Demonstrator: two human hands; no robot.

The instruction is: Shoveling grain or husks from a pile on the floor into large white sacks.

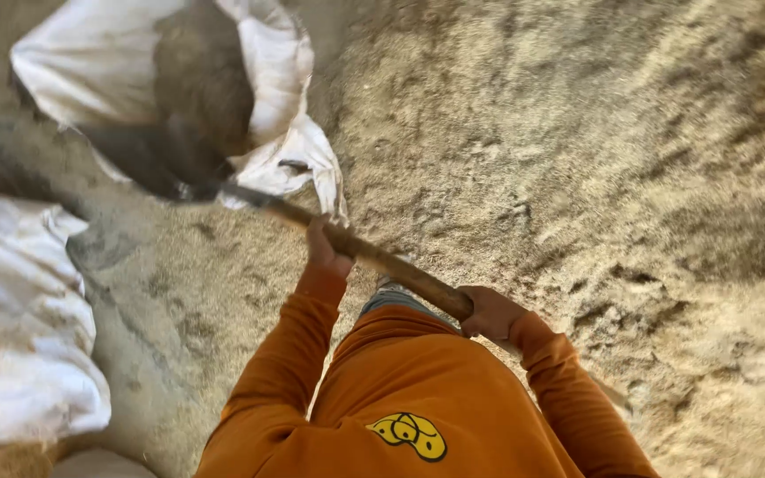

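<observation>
Now both hands grip the shovel [374, 257], blade beside the sack [135, 62].

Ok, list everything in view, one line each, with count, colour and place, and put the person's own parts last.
open sack: one, white, top left, mouth open with brownish fill showing inside
shovel blade: one, dark and blurred, at the open sack's mouth
wooden handle: one, brown, running from the blade down to the right through both hands
filled sack: one, white with stains, lying at the left edge
loose grain heap: one spread, sandy tan, covering the centre and right
sweatshirt: one, orange with a yellow mark, bottom centre
left hand: one, gripping the handle nearer the blade
right hand: one, gripping the handle further back
</observation>
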